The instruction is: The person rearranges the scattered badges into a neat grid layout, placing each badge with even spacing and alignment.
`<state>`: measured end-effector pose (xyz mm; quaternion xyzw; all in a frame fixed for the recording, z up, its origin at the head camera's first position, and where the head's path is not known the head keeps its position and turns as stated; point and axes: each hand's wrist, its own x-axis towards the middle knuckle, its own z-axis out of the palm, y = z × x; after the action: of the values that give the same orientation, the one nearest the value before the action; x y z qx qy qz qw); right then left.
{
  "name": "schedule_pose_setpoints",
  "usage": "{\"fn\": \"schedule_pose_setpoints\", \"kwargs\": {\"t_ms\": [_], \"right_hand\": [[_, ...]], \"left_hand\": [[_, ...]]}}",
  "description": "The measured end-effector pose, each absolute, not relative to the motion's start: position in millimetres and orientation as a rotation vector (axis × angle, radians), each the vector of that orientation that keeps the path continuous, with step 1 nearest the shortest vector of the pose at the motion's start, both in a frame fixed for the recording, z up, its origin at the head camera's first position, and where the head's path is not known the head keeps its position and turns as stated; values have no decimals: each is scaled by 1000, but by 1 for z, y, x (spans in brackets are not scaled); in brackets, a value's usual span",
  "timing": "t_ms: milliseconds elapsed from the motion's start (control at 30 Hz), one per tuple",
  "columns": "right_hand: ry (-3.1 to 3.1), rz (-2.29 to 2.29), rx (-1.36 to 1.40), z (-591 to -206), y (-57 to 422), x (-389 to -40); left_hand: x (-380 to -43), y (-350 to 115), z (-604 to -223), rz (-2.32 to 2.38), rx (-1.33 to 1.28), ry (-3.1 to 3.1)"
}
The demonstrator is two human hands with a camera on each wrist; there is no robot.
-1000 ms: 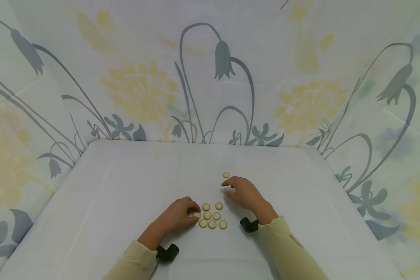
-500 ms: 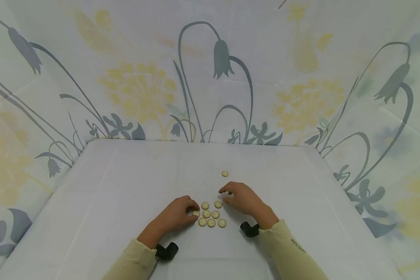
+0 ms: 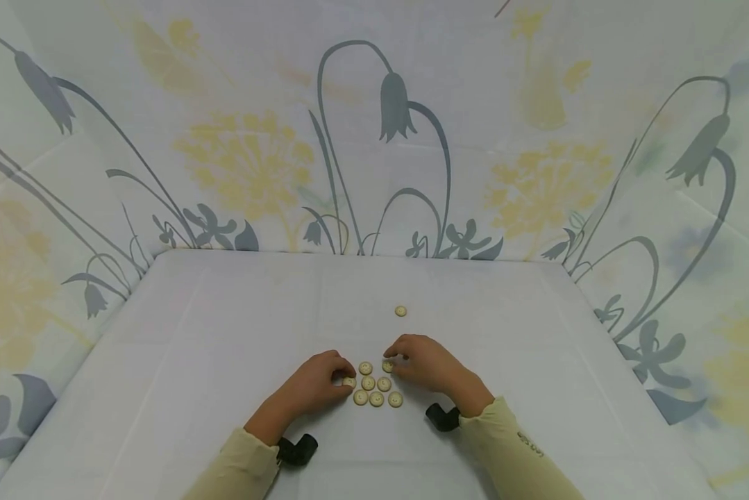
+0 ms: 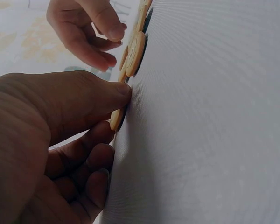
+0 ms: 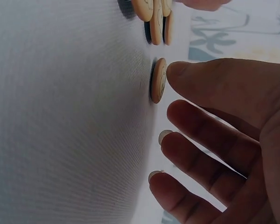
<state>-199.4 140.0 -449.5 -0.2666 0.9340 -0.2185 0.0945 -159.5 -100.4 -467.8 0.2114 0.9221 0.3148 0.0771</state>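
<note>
White tabletop (image 3: 224, 312): round buttons (image 3: 368, 382) flat, faces upward; left grip (image 3: 316, 379) pinches leftmost button (image 3: 349, 382); right grip (image 3: 433, 364) parted, empty.

Nine round cream buttons (image 3: 368, 383) lie flat — eight clustered, one well apart beyond them

White cloth-covered table (image 3: 224, 312); flower-print backdrop (image 3: 474, 83) surrounding three sides; soft light.

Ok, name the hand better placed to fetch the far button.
Probably the right hand: it is nearer the far button, while the left hand pinches another button at the group's left edge.
</note>
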Motion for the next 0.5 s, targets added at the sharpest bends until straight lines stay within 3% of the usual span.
{"fn": "schedule_pose_setpoints", "kwargs": {"t_ms": [500], "right_hand": [[2795, -520, -944, -458, 136, -202]], "left_hand": [[-160, -101, -469, 945, 644, 2768]]}}
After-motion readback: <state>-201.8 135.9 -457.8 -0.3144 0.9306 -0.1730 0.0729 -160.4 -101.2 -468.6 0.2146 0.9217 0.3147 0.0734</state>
